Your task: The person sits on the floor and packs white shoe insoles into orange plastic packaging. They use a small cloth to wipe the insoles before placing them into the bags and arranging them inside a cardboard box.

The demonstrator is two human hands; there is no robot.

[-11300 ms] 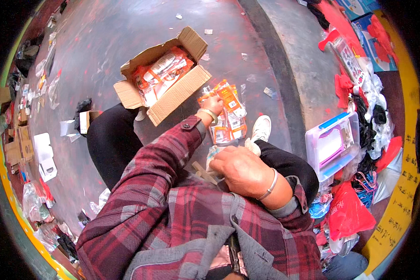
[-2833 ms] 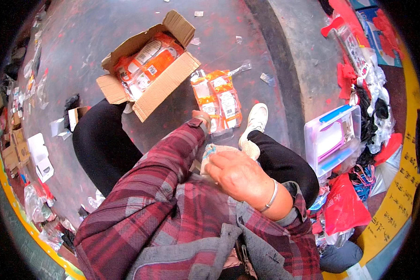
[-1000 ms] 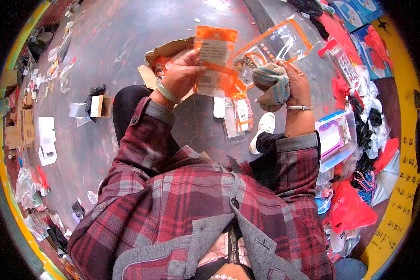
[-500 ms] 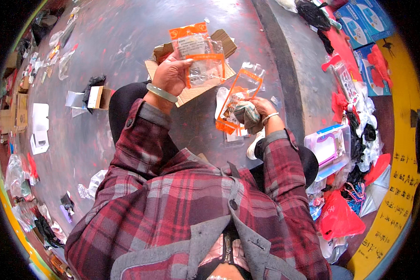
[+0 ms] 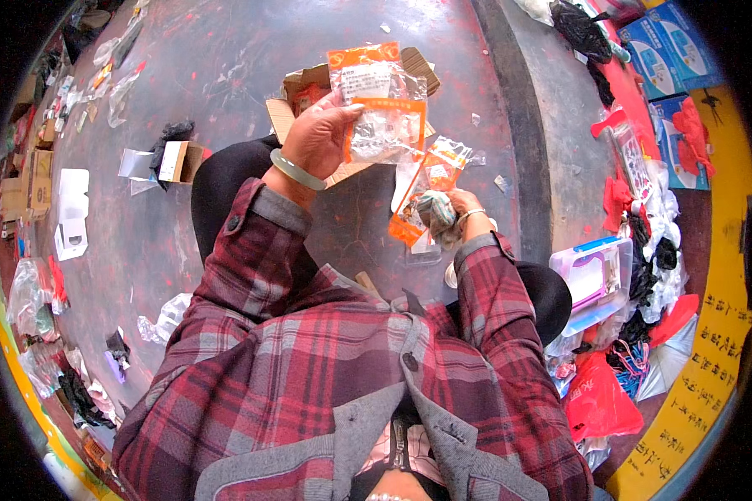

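Observation:
My left hand (image 5: 312, 138) pinches a clear plastic bag with orange printed bands (image 5: 384, 134), thumb on its face, held above an open cardboard box (image 5: 277, 118). Orange material shows inside that box. Lower and to the right, my right hand (image 5: 466, 204) is closed around a crumpled grey-green cloth-like bundle (image 5: 437, 210). With it hangs a second orange-edged clear packet (image 5: 409, 224), its upper end close to the first bag. The fingertips of my right hand are partly hidden, so which fingers grip the packet is unclear.
A clear lidded plastic bin (image 5: 597, 280) stands right of my knee, beside a red plastic bag (image 5: 597, 397) and a pile of bags. A small open carton (image 5: 180, 161) and a white folded card (image 5: 73, 213) lie left. Blue boxes (image 5: 668, 50) sit far right.
The packet at my right hand has sunk and folded from upright and spread out. Both hands now sit a little lower in view, with the left-hand bag shifted right.

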